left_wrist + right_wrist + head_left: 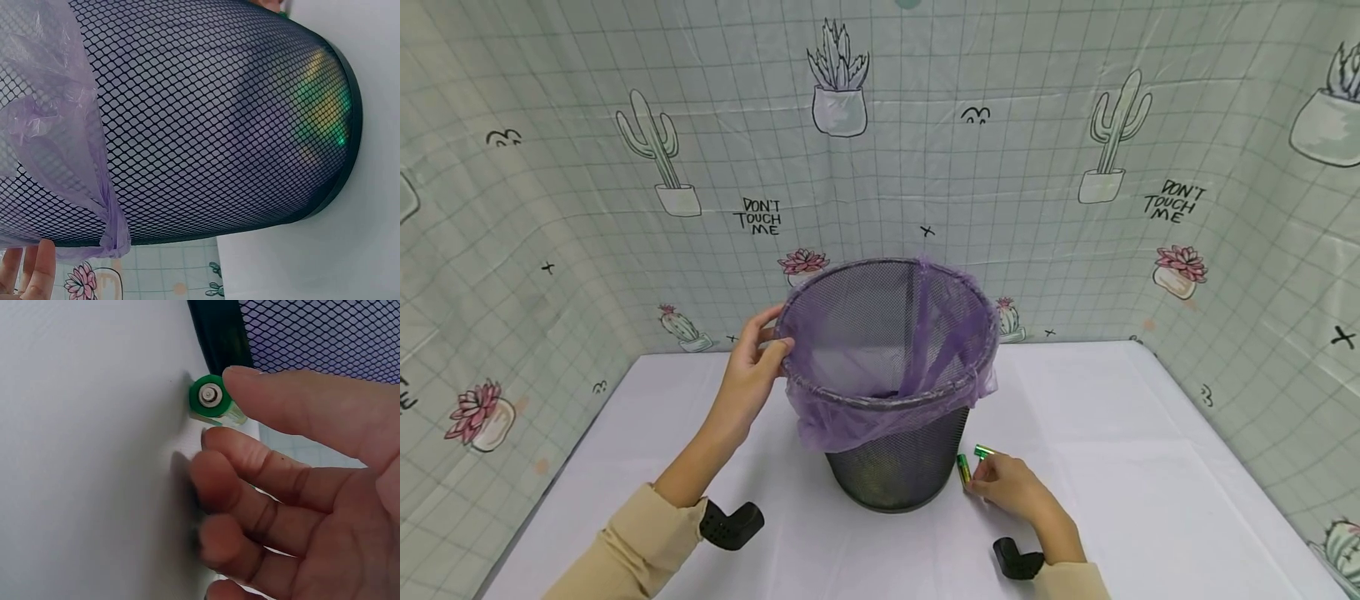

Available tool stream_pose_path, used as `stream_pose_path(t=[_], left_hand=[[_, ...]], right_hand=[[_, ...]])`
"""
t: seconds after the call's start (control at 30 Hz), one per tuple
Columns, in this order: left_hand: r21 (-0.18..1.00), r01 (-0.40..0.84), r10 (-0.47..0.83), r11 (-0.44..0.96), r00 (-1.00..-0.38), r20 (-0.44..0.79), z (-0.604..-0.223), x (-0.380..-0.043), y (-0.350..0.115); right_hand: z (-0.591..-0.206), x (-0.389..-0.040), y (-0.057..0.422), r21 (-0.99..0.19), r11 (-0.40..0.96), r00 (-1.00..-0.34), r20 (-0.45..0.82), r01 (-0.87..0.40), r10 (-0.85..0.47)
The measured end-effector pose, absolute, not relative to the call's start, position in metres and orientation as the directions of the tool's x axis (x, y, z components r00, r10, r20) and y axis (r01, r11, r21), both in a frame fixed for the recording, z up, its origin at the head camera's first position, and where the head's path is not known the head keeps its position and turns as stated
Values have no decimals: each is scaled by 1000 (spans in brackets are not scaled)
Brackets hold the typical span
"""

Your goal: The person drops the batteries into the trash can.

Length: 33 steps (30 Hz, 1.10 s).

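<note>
A black mesh waste bin (895, 467) stands upright, lined with a thin purple bag (842, 421) folded over its rim. My left hand (756, 354) holds the rim on the left, thumb on the inner side and fingers outside. Two green batteries, one nearer (964, 471) and one farther (984, 452), lie on the table by the bin's right base. Over them reaches my right hand (1011, 485). In the right wrist view, the thumb and forefinger are parted near the end of a green battery (209, 395), with the other fingers loosely bent.
Blurred green and yellow shapes (322, 106) show through the mesh at the bin's bottom. White cloth covers the table (1120, 467). A cactus-printed sheet (895, 183) hangs behind and along both sides. A black wrist mount (732, 525) sits on the left sleeve.
</note>
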<state>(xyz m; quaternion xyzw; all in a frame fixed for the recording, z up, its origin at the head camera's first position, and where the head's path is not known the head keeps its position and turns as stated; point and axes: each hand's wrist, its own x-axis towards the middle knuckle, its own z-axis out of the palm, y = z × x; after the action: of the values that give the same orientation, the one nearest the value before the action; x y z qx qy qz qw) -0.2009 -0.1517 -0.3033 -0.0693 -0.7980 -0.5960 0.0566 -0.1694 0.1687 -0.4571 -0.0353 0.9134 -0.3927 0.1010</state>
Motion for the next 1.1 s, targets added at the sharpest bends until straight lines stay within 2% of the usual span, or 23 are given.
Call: stream_pose_path(t=[0.3, 0.77, 1.1], left_hand=[[945, 174, 38, 278, -985, 170, -304, -201, -152], [944, 175, 33, 278, -984, 173, -305, -202, -152], [944, 187, 39, 273, -982, 183, -306, -203, -152]], right_hand=[[-458, -168, 163, -707, 706, -984, -151, 44, -90], [-458, -166, 161, -668, 742, -983, -165, 55, -75], [-449, -165, 164, -598, 800, -991, -132, 61, -24]])
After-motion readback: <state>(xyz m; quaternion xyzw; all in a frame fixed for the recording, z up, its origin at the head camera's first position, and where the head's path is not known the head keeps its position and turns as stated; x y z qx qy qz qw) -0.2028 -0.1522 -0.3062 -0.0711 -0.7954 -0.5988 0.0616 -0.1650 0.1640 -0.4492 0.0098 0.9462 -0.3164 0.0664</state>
